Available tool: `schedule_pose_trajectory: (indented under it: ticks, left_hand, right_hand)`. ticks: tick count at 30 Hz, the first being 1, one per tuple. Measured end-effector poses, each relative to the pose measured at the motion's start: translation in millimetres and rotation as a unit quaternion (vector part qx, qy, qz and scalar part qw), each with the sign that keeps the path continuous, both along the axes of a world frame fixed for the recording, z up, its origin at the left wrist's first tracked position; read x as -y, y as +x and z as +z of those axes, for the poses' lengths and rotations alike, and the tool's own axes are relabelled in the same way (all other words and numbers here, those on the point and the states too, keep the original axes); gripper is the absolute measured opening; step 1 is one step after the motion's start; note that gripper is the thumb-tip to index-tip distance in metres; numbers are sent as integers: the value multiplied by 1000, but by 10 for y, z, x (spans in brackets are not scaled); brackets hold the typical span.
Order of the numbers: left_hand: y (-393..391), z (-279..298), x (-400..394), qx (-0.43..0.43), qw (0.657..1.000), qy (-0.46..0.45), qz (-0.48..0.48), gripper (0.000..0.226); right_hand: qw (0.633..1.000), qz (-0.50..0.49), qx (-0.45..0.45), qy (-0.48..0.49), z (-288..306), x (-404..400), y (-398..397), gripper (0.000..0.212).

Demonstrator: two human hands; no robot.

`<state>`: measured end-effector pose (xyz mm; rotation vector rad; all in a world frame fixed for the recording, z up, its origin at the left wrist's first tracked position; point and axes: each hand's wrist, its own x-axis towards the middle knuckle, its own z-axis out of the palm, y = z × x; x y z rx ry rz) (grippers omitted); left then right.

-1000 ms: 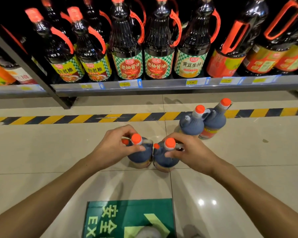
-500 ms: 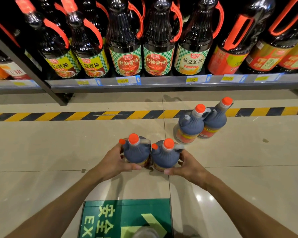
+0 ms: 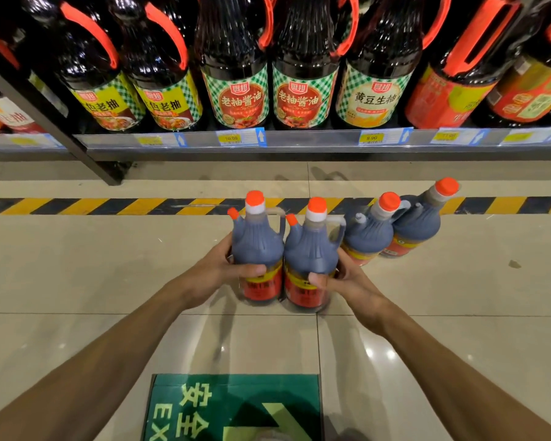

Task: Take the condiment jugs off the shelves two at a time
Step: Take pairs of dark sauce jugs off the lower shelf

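Two jugs are held side by side now, one in each hand. A second ago the caps were being pinched from above; half a second ago the hands had slid down to the sides. Now the left hand (image 3: pixel 218 272) is wrapped round the belly of the left jug (image 3: pixel 257 249), with the thumb laid across its front. The right hand (image 3: pixel 347 281) is curled the same way round the right jug (image 3: pixel 310 259). The two jugs are touching each other between the hands.

Both jugs look bigger and higher than before, with more of their red labels shown. It cannot be told for sure whether their bottoms are off the floor (image 3: pixel 77 265) or only being slid forward.

Just past the right hand, two more jugs (image 3: pixel 392 230) are standing on the floor, leaning close together. Far beyond both hands, the shelf (image 3: pixel 299 144) is packed with big dark bottles (image 3: pixel 236 74).

It seems this pair is being moved to sit next to the other pair. After that, more jugs may need to be fetched from the shelf.
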<state>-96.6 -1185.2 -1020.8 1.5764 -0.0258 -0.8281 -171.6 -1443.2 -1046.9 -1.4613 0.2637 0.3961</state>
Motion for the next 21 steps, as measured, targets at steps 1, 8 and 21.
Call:
schedule_pose_trajectory:
  ticks: [1, 8, 21]
  left_hand:
    - [15, -8, 17, -20, 1000, -7, 9, 68]
    - [-62, -113, 33, -97, 994, -29, 44, 54]
    - [-23, 183, -36, -71, 997, -11, 38, 61]
  right_hand:
    - [1000, -6, -4, 7, -12, -10, 34, 77]
    - [997, -24, -39, 67, -159, -120, 71, 66]
    - [992, -41, -41, 112, 187, -198, 96, 56]
